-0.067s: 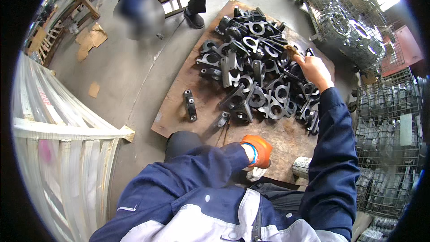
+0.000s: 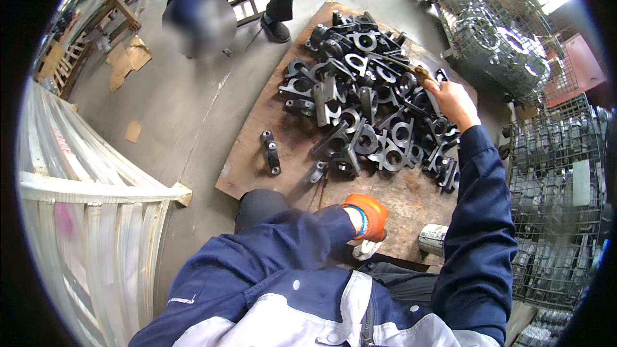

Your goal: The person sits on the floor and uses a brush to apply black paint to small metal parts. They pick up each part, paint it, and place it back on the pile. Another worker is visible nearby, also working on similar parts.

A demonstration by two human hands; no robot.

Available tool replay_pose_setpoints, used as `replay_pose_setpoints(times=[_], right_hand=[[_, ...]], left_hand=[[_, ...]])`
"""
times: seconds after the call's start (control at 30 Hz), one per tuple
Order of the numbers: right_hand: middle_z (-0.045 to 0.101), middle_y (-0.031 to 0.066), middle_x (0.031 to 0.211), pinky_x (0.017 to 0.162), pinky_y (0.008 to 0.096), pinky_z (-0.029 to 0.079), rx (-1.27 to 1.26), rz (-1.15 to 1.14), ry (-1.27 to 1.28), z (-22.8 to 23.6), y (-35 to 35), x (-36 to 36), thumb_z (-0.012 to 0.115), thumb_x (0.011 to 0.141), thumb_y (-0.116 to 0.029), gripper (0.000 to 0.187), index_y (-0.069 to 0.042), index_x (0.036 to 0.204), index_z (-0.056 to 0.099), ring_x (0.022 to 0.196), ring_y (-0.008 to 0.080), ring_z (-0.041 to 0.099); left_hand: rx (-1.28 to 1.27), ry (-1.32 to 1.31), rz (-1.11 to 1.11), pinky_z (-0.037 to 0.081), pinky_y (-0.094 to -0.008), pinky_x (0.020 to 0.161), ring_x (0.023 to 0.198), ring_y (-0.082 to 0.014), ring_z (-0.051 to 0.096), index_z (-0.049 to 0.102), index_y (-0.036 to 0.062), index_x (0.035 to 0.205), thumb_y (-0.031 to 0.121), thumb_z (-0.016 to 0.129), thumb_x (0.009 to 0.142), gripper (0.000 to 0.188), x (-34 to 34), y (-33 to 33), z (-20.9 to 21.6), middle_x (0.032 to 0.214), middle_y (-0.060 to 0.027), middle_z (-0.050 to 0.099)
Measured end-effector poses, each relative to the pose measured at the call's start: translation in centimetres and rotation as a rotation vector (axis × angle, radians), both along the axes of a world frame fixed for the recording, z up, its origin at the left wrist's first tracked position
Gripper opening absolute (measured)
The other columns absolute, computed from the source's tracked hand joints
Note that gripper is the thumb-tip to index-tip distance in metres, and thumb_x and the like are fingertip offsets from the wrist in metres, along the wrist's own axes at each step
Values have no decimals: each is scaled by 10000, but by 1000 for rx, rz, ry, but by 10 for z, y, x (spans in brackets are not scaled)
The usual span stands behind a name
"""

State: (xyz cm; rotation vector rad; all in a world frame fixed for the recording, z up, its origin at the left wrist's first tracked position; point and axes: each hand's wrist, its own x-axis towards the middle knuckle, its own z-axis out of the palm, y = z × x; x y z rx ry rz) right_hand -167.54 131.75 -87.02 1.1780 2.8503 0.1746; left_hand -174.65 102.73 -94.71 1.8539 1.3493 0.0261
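My left hand point(image 2: 367, 215), in an orange glove, is curled low over the near edge of the board. A whitish thing point(image 2: 366, 250) shows just beneath it; what the fingers grip is hidden. My bare right hand point(image 2: 455, 104) reaches over the right side of a heap of black metal brackets with round holes point(image 2: 364, 140). Its fingers are closed on a small brown object point(image 2: 422, 75), whose kind I cannot make out. One bracket point(image 2: 270, 153) lies apart at the left, and another point(image 2: 316, 172) rests at the heap's near edge.
The brackets lie on a brown wooden board point(image 2: 249, 166). A white can point(image 2: 434, 240) stands by my right arm. Wire cages of metal parts point(image 2: 556, 199) line the right side. A white slatted frame point(image 2: 96, 186) is at the left. Another person's leg point(image 2: 281, 0) is beyond the board.
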Motion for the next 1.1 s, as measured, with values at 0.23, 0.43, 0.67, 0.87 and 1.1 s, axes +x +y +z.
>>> replay_pose_setpoints(times=[0.23, 0.43, 0.67, 0.87, 1.1], right_hand=[[663, 229, 761, 692, 493, 509, -166, -84, -280, 24, 19, 78, 416, 980, -546, 605, -20, 843, 683, 721, 406, 644], [653, 198, 709, 643, 442, 505, -165, 136, 35, 17, 12, 69, 420, 982, -547, 572, -59, 842, 684, 671, 368, 651], [624, 68, 559, 610, 366, 502, -460, -143, 17, 26, -42, 38, 440, 968, -598, 652, -27, 807, 709, 566, 198, 641], [633, 190, 639, 617, 433, 499, -426, -65, -69, 15, -51, 76, 474, 930, -634, 712, 31, 784, 680, 612, 327, 646], [644, 246, 695, 587, 452, 512, -164, -234, -89, 26, -32, 103, 515, 963, -478, 582, 41, 753, 674, 683, 373, 668]], left_hand=[[6, 12, 43, 537, -427, 835, 945, -355, 679, 732, 93, 1005, 361, 589, 779, 379, 3, -2, 2, 1003, -193, 700], [0, 66, -12, 536, -431, 845, 948, -375, 672, 719, 90, 1043, 414, 566, 788, 440, 5, 2, 1, 991, -209, 696], [-92, 98, -109, 519, -421, 883, 1002, -364, 659, 686, 91, 1113, 363, 545, 799, 439, 11, -4, 11, 1052, -194, 689], [-136, 12, -171, 537, -412, 807, 899, -340, 687, 735, 87, 948, 307, 593, 795, 304, 17, -4, -9, 982, -160, 705], [-50, 94, -105, 542, -437, 805, 973, -325, 688, 753, 121, 994, 352, 622, 776, 343, 25, -10, -25, 1021, -161, 716]])
